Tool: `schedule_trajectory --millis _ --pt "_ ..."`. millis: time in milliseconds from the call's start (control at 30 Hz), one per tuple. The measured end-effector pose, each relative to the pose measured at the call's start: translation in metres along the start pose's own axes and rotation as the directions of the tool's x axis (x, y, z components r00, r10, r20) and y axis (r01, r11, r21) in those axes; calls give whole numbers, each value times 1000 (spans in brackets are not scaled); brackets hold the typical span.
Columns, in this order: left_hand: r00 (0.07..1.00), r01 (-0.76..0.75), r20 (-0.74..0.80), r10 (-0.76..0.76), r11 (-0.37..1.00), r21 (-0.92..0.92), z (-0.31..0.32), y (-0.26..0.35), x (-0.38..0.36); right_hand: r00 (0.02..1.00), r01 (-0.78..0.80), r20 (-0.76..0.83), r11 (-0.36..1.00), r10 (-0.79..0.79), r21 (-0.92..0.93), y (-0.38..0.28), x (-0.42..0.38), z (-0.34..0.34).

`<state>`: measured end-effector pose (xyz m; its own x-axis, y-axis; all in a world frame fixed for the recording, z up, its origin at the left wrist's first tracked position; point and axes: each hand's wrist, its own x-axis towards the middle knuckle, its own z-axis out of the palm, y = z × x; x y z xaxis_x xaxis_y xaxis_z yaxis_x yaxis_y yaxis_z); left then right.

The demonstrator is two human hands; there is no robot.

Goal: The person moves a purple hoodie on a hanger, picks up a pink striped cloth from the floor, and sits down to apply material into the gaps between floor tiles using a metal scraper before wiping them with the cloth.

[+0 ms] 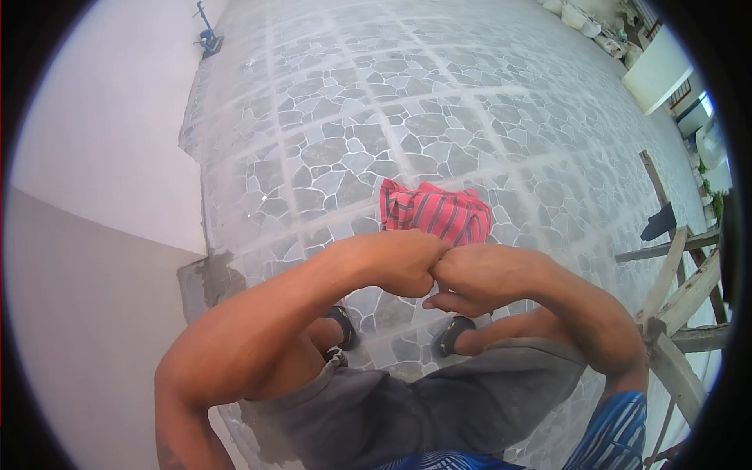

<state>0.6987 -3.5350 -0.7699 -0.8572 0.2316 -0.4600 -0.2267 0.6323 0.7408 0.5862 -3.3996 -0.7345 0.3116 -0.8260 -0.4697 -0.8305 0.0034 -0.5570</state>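
A pinkish-red cloth with dark stripes shows bunched just beyond my two hands, its near edge hidden behind them. My left hand is closed, with the fingers curled under and out of sight. Pressed against it, knuckles to knuckles, is my right hand, also closed, its thumb extending toward the left. Both fists appear to grip the near edge of the cloth, though the grip itself is mostly hidden. My forearms bend inward above my grey shorts.
Stone-patterned paving with pale grout bands spreads ahead. A white wall rises on the left, with a blue pipe fitting at its far end. Wooden beams stand close on the right. White sacks lie at the far right.
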Motion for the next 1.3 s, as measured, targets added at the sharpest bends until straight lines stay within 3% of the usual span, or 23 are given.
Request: schedule_trajectory --millis 267,367,400,500,633,767,800,933,1067,1200,1233,1300 --pt "999 -8 -45 7 1000 -18 -7 7 -2 998 33 -57 999 -33 3 14 0 4" --pt "996 -39 -85 39 999 -9 -11 10 1 999 -17 -34 1000 16 -16 14 -4 -6" --pt "988 -111 -104 112 994 18 -12 8 2 996 -26 -80 999 25 -18 18 -7 -4" --pt "983 -1 -185 5 1000 24 -15 32 -9 979 -133 -163 991 127 -30 12 -21 -14" --pt "955 81 -297 16 947 311 12 27 -33 893 -307 -346 952 287 -3 34 -55 -26" --pt "995 92 7 -99 948 304 14 26 -48 790 -359 -495 927 362 106 59 -97 -33" --pt "982 159 46 -184 930 332 13 28 -47 775 -381 -499 916 388 121 60 -106 -33" --pt "975 172 73 -212 916 361 3 19 -36 771 -418 -410 873 487 251 90 -128 -25" --pt "969 174 103 -226 915 365 -13 20 -12 705 -375 -272 670 655 640 174 -111 35" --pt "958 194 161 -239 948 252 -43 -9 33 633 -313 -51 316 773 896 266 -50 167" --pt "971 183 110 -211 958 221 -43 -19 48 613 -313 29 209 790 926 277 -33 196" --pt "988 156 -9 -157 976 155 -39 -48 83 561 -163 47 54 826 985 291 1 241"
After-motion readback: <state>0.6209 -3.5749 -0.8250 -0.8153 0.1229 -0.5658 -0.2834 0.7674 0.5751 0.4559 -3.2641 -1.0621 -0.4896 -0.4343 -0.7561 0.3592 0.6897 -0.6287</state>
